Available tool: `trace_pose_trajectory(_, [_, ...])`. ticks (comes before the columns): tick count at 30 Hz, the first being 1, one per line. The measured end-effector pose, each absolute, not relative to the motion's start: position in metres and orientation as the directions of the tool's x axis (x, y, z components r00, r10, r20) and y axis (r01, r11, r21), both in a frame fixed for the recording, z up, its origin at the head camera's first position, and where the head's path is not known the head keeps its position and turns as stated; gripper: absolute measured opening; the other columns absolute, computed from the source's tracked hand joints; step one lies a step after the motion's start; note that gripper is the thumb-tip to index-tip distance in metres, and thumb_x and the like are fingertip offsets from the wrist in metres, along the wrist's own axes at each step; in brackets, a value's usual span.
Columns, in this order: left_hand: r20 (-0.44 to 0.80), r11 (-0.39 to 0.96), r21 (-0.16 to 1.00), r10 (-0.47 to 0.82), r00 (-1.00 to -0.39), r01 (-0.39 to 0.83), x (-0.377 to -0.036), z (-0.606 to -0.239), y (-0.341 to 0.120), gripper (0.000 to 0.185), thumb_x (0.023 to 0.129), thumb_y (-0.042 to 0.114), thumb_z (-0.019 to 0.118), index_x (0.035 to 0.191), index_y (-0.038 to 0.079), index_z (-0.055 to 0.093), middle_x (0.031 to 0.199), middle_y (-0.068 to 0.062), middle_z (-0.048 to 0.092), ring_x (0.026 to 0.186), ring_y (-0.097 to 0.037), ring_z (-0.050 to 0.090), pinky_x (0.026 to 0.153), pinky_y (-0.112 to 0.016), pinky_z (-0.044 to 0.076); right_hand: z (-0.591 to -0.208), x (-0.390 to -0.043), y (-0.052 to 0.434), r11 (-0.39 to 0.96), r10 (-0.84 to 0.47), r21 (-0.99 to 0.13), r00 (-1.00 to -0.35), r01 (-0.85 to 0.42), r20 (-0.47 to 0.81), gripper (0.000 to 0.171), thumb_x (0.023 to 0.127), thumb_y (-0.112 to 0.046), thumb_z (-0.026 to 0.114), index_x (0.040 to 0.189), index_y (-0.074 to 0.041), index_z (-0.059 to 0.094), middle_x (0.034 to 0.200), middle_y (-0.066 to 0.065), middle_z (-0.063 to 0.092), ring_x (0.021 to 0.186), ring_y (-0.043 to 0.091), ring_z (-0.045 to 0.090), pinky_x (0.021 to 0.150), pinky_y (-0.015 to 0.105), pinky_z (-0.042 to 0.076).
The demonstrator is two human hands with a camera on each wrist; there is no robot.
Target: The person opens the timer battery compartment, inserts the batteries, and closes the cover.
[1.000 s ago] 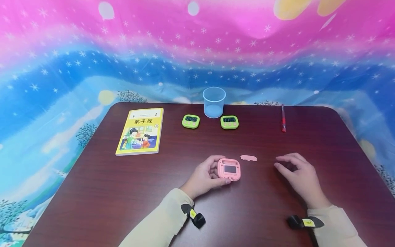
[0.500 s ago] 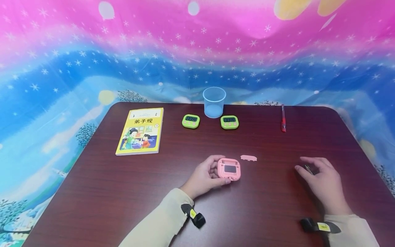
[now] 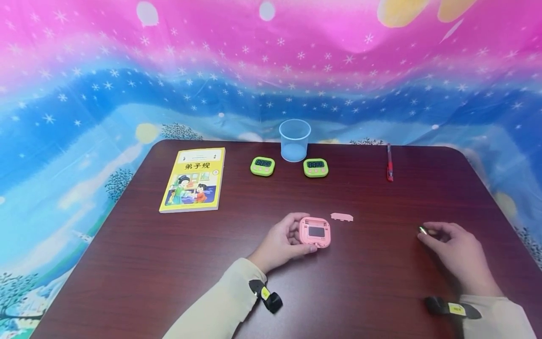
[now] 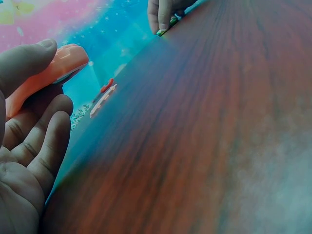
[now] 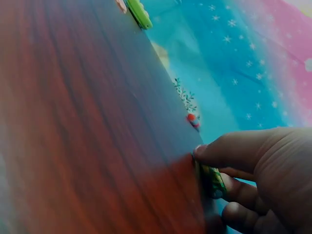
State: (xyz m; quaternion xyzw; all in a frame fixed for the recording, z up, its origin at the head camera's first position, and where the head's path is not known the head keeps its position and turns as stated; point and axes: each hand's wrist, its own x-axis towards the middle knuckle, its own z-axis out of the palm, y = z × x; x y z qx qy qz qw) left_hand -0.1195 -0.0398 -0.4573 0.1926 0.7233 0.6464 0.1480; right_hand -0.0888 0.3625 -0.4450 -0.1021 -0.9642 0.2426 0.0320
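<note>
A pink timer (image 3: 315, 231) lies back side up on the dark wooden table (image 3: 169, 263), and my left hand (image 3: 282, 241) grips it by its left side; the left wrist view shows the pink timer (image 4: 46, 78) between thumb and fingers. Its pink battery cover (image 3: 341, 216) lies loose just beyond it on the right. Far to the right, my right hand (image 3: 453, 249) pinches a small battery (image 3: 422, 230) low over the table. The right wrist view shows the green battery (image 5: 212, 180) under the thumb.
A yellow picture book (image 3: 193, 179) lies at the back left. Two green timers (image 3: 262, 166) (image 3: 315, 167) flank a clear plastic cup (image 3: 294, 140) at the back edge. A red pen (image 3: 389, 162) lies at the back right. Starry cloth hangs behind the table.
My right hand has slid rightward across the table, away from the pink timer, and now pinches the small battery. The left hand and the pink timer have stayed put.
</note>
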Motion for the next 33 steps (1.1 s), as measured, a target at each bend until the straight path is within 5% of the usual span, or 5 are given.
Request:
trace_pose_trajectory(4, [0.031,0.093,0.992,0.469,-0.883,0.084,-0.119,-0.457,-0.04,0.074,0.077,0.009,0.088,0.14,0.009,0.05,0.112,-0.001,0.07,0.084,-0.012,0.068,0.074,-0.031,0.061,-0.444,-0.089,0.366,0.863,0.204,-0.47,-0.979,0.185,-0.011,0.04,0.093,-0.031,0.072,0.116,0.001,0.069,0.096,0.016,0.069,0.08,0.023,0.06,0.065,0.039,0.043])
trace_pose_trajectory(8, [0.018,0.096,0.993,0.466,-0.885,0.07,-0.118,-0.456,-0.04,0.074,0.077,0.01,0.088,0.141,0.008,0.049,0.112,0.0,0.07,0.085,-0.012,0.068,0.075,-0.03,0.061,-0.443,-0.089,0.369,0.85,0.229,-0.492,-0.973,0.188,0.023,0.044,0.094,-0.028,0.07,0.125,0.003,0.064,0.091,0.01,0.068,0.072,0.005,0.057,0.061,0.03,0.041])
trace_pose_trajectory(17, [0.016,0.104,0.992,0.472,-0.882,0.074,-0.118,-0.455,-0.039,0.074,0.078,0.011,0.088,0.141,0.009,0.05,0.111,0.0,0.071,0.083,-0.012,0.067,0.074,-0.03,0.061,-0.444,-0.086,0.365,0.675,0.381,-0.705,-0.921,0.22,0.077,0.033,0.095,-0.025,0.069,0.122,-0.005,0.068,0.077,-0.027,0.062,0.069,-0.013,0.056,0.061,0.01,0.042])
trace_pose_trajectory(22, [0.017,0.111,0.991,0.474,-0.88,0.079,-0.119,-0.456,-0.039,0.073,0.078,0.011,0.088,0.14,0.011,0.05,0.111,0.001,0.071,0.081,-0.012,0.067,0.073,-0.029,0.06,-0.445,-0.087,0.358,0.564,0.339,-0.812,-0.939,0.147,0.065,0.017,0.092,-0.017,0.074,0.106,-0.007,0.069,0.079,-0.025,0.069,0.072,-0.011,0.064,0.062,0.007,0.049])
trace_pose_trajectory(33, [0.039,0.105,0.989,0.484,-0.874,0.102,-0.119,-0.455,-0.039,0.071,0.078,0.01,0.087,0.139,0.012,0.05,0.11,-0.003,0.072,0.078,-0.012,0.066,0.071,-0.028,0.06,-0.447,-0.088,0.339,0.526,0.252,-0.846,-0.966,0.082,0.064,0.02,0.091,-0.016,0.076,0.105,-0.003,0.07,0.084,-0.02,0.072,0.078,-0.008,0.067,0.064,0.009,0.052])
